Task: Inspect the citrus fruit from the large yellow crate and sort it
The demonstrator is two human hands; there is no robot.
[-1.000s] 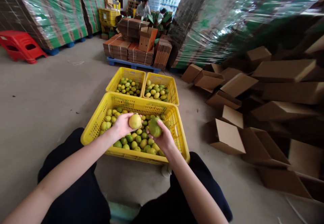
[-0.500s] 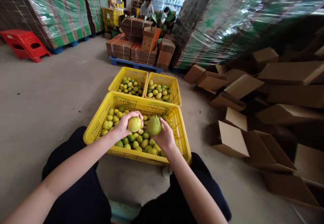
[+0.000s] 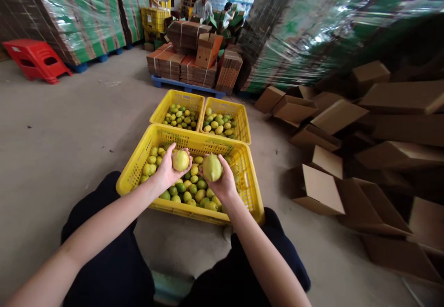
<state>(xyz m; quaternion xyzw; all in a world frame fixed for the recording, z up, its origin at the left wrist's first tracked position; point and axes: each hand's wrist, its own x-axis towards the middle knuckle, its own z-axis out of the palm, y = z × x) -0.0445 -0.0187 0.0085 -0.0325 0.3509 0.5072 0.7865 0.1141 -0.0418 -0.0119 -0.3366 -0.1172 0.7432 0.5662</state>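
Note:
A yellow-green lemon (image 3: 181,160) rests in my left hand (image 3: 169,170), its fingers curled under and around the fruit. My right hand (image 3: 225,181) grips a greener lemon (image 3: 212,168) from the right side and below. Both hands are held above a large yellow plastic crate (image 3: 138,195) between my knees, and the two fruits are a little apart. Inside the crate lie many yellow and green lemons (image 3: 201,185), partly covered by my hands and forearms.
Beyond stand two smaller yellow crates (image 3: 200,115) holding lemons. Open cardboard boxes (image 3: 321,189) are piled on the right. Flattened cartons (image 3: 199,71) sit on a blue pallet (image 3: 187,86), with two people behind. A red stool (image 3: 36,59) and wrapped pallet stacks (image 3: 81,15) are at left.
My left hand has turned palm up, so the lemon now lies on its fingers. The lemon in my right hand has been rotated and shows a paler side.

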